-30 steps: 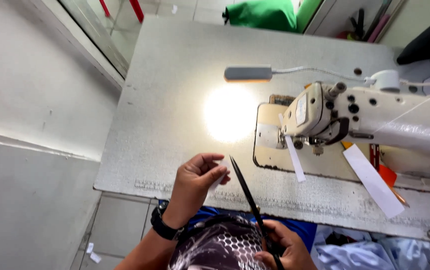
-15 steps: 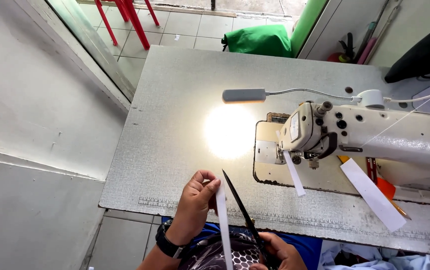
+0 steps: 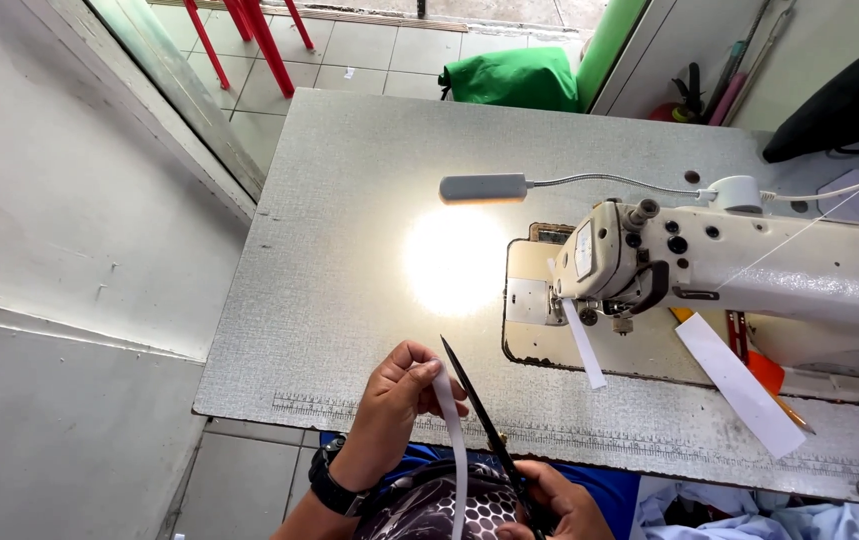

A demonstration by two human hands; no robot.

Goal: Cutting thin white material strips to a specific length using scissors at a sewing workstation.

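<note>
My left hand [image 3: 401,392] pinches the top of a narrow white strip [image 3: 452,440] that hangs down toward my lap, at the near edge of the grey table [image 3: 349,220]. My right hand [image 3: 554,505] grips the handles of black scissors [image 3: 479,420], whose closed blades point up and away just to the right of the strip. A white sewing machine [image 3: 729,270] stands on the table to the right, with a white strip [image 3: 583,343] hanging by its needle. A dark patterned fabric [image 3: 429,510] lies on my lap beneath both hands.
A gooseneck lamp [image 3: 484,187] casts a bright spot on the table's middle. A wider white strip [image 3: 739,383] and orange items [image 3: 764,370] lie under the machine arm. A green bag [image 3: 514,78] and red chair legs [image 3: 249,35] stand on the tiled floor beyond.
The view has tilted so that more of the floor shows. My left hand now holds a white strip that was absent a second ago; the scissors stay in my right hand.
</note>
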